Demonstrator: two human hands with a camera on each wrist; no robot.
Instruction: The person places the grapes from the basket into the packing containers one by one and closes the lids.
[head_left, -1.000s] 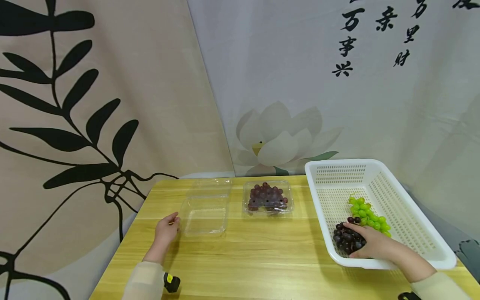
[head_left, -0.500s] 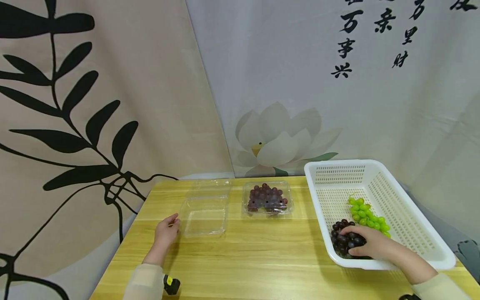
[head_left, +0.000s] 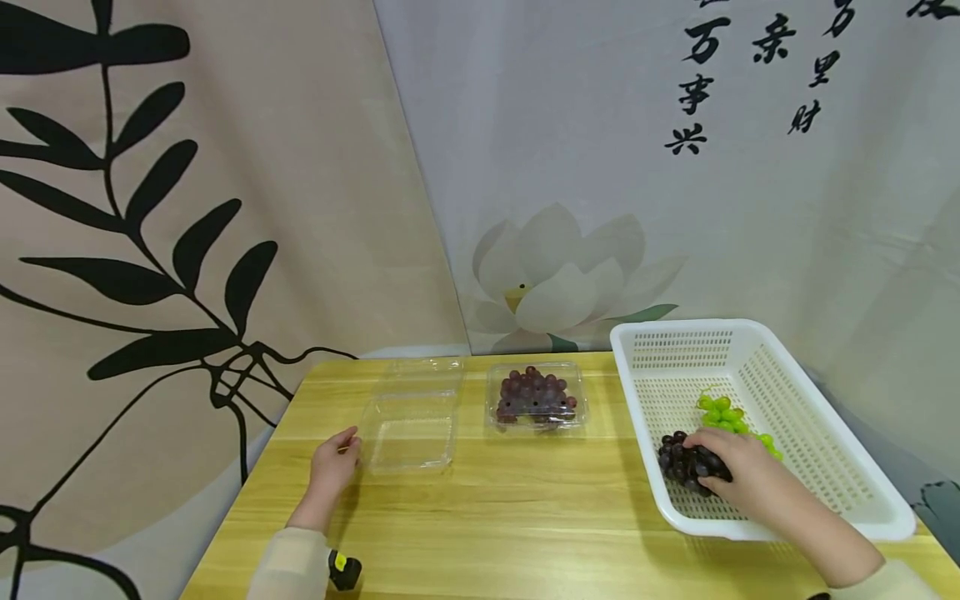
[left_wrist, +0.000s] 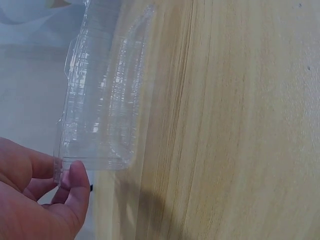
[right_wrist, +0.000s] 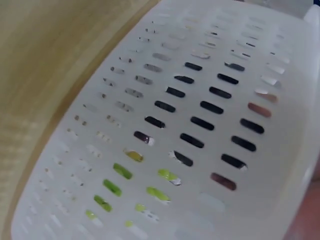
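My left hand (head_left: 333, 462) pinches the rim of a clear plastic clamshell box (head_left: 411, 433), which stands with its lid folded back on the table. Thumb and fingers meet at the box's corner in the left wrist view, where the box (left_wrist: 100, 100) looks see-through. My right hand (head_left: 742, 467) reaches into a white basket (head_left: 637, 417) and grips a bunch of dark grapes (head_left: 678, 462), its fingers curled over the right side. Green grapes (head_left: 722, 410) lie behind that hand, partly covered. In the right wrist view the basket's slotted wall (right_wrist: 165, 130) hides most of the grapes.
A closed clear box of reddish grapes (head_left: 536, 396) stands between the open box and the basket. The wooden table (head_left: 510, 517) ends at a printed curtain (head_left: 555, 167) behind. A black wrist device (head_left: 344, 570) sits at my left sleeve.
My right hand has tightened on the dark grapes and shifted them slightly away from the basket's near wall, covering more of the green ones. The left hand stays still at the box.
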